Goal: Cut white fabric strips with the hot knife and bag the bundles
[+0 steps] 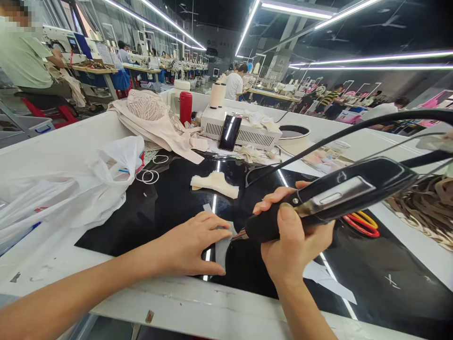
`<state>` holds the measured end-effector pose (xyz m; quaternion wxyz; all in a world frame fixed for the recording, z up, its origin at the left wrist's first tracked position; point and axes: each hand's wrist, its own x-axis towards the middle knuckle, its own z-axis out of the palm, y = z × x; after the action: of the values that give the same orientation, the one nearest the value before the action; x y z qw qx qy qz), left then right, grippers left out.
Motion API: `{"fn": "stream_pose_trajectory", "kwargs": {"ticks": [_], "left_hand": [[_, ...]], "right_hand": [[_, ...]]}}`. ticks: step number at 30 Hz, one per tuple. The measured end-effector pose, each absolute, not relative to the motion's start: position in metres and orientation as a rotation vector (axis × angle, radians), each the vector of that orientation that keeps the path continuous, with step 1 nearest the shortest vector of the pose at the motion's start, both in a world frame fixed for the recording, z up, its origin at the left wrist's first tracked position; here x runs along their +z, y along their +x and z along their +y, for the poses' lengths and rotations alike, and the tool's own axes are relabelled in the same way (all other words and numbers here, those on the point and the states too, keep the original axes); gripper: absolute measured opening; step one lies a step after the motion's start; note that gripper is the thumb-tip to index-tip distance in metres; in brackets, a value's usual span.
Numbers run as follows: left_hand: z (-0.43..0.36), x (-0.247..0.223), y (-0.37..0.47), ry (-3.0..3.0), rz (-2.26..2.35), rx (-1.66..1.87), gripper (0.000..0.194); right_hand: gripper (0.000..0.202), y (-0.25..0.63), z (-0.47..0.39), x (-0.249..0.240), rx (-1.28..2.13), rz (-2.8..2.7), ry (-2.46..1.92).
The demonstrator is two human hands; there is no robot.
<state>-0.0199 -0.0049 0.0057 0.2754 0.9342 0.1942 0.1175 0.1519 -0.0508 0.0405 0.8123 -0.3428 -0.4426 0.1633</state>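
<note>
Two hands engaged: right hand [293, 241] clenched round the black handheld tool [339, 189], tip [239, 235] at the grey strip [222, 251]; left hand [189, 243], fingers spread, gripping nothing, steadies that strip on the black sheet [166, 208]. Advised: fingertips well clear of the tip, cream fabric [216, 183] beyond undisturbed

1 phone [230, 133] (propped up) stands near 1 red bottle [186, 108].

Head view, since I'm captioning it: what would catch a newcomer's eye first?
The bulky black tool stands out, in the right hand right of centre, its tip at a grey piece by the left hand. Next, the red bottle at the back, left of the phone.
</note>
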Motion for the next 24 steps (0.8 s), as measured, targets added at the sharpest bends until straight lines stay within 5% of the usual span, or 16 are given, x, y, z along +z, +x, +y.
{"fn": "stream_pose_trajectory", "kwargs": {"ticks": [24], "left_hand": [[-0.003, 0.002, -0.022, 2.488, 0.485, 0.397, 0.072]], "right_hand": [[0.032, 0.142, -0.065, 0.042, 0.430, -0.950, -0.769]]}}
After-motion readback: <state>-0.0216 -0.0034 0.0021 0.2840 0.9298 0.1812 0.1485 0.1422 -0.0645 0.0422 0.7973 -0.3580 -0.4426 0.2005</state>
